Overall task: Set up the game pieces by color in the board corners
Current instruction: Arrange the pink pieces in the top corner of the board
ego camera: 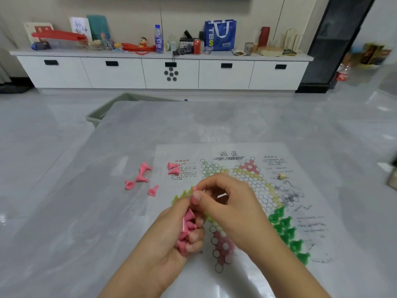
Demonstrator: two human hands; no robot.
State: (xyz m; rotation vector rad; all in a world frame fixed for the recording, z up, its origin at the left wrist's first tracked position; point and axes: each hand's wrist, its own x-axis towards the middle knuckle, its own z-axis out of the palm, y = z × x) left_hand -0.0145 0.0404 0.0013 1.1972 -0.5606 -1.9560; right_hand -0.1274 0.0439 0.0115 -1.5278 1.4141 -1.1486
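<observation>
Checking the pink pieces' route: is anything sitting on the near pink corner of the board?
Nothing visible does. The near pink corner shows bare circles, beside the left hand gripping pink pieces; the right hand hovers just above.

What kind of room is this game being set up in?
Most likely a home living room: a low white media cabinet along the wall, cluttered with a drinks bottle and a blue shopping bag, and a glossy table holding the game board.
</observation>
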